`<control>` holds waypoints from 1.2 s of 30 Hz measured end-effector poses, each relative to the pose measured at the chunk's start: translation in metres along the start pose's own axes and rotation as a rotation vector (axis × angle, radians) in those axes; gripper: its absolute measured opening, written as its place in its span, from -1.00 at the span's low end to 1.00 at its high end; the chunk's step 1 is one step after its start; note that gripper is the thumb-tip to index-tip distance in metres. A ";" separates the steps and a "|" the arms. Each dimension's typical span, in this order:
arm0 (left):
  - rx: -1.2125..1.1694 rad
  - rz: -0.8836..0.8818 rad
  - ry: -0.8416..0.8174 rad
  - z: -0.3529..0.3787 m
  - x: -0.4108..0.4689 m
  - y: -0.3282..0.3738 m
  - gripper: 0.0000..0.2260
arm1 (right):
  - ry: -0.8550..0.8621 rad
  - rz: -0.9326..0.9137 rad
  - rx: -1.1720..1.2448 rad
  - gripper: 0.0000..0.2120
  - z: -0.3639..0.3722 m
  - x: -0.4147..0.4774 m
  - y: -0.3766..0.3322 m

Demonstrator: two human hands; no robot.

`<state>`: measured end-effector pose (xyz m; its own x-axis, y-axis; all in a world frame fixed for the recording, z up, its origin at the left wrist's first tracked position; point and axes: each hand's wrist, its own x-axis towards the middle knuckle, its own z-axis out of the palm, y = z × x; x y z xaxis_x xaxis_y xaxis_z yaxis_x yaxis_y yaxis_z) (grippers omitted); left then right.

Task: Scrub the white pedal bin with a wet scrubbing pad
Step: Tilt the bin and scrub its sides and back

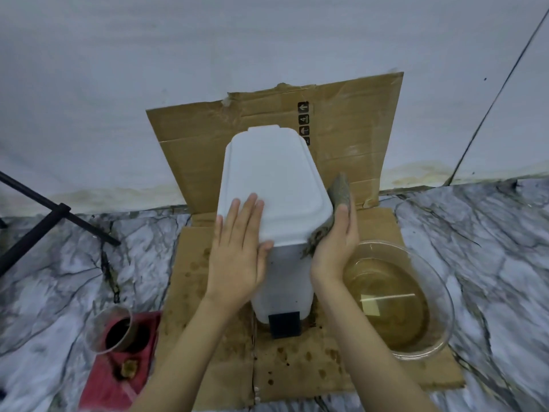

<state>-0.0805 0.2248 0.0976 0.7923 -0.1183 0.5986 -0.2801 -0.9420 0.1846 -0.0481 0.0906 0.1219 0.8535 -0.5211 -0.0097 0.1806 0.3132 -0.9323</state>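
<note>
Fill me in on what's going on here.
A person is scrubbing a white pedal bin that stands on flattened cardboard. The left hand lies flat on the closed lid, steadying the bin. The right hand holds a grey scrubbing pad against the bin's right side, just under the lid edge. A glass bowl of brownish water sits on the cardboard beside the right arm.

Marbled floor (pixel 490 248) under flattened cardboard (pixel 282 373) and red mat (pixel 104 388)
</note>
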 end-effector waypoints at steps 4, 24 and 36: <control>-0.074 -0.028 0.000 -0.003 0.053 -0.016 -0.50 | -0.040 -0.221 -0.105 -0.57 0.036 0.021 0.004; -0.197 0.058 0.152 0.025 0.119 -0.036 -0.52 | -0.339 -1.114 -1.039 -0.53 -0.046 0.020 0.170; -0.255 0.024 0.118 0.019 0.119 -0.038 -0.57 | -0.215 -1.102 -0.925 -0.46 0.017 0.062 0.097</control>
<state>0.0349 0.2402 0.1470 0.7192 -0.0879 0.6892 -0.4370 -0.8284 0.3504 0.0304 0.1021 0.0371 0.5634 -0.0016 0.8262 0.4768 -0.8160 -0.3268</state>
